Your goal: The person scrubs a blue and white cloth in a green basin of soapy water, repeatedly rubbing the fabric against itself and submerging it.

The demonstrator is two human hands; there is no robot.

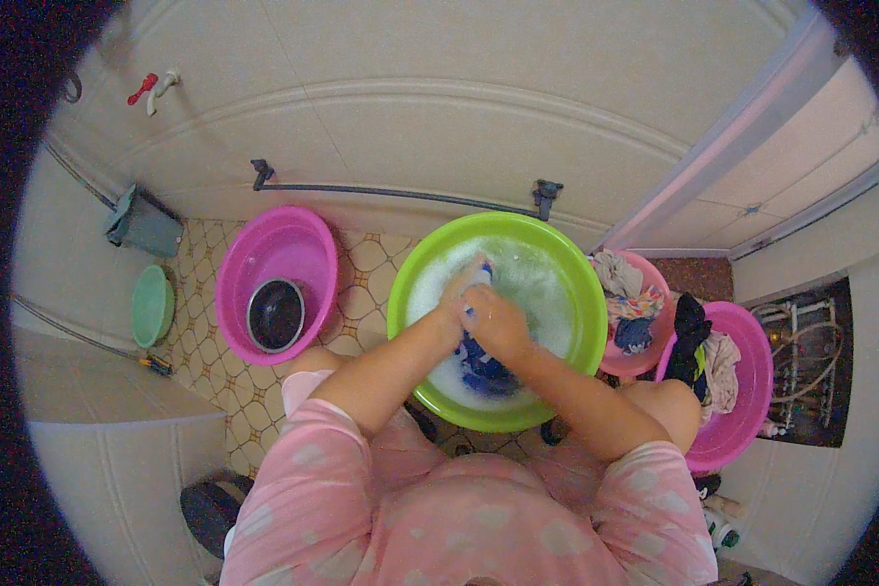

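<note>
A large lime-green basin [596, 311] full of white suds stands on the floor in front of me. Over its middle, my left hand [464, 285] and my right hand [496, 320] are close together, both closed round a dark blue cloth garment [485, 373]. Part of the garment shows between and above my fingers; the rest hangs down into the foamy water, and suds cover its lower end. The fingertips are partly hidden by the hands themselves.
On the left stands a magenta basin [232, 269] with a dark round pot [275, 314] in it, then a small green basin [152, 306] and a grey bin [149, 225]. A pink basin [666, 337] and another magenta basin [752, 391] hold clothes on the right. A pipe [391, 194] runs along the wall.
</note>
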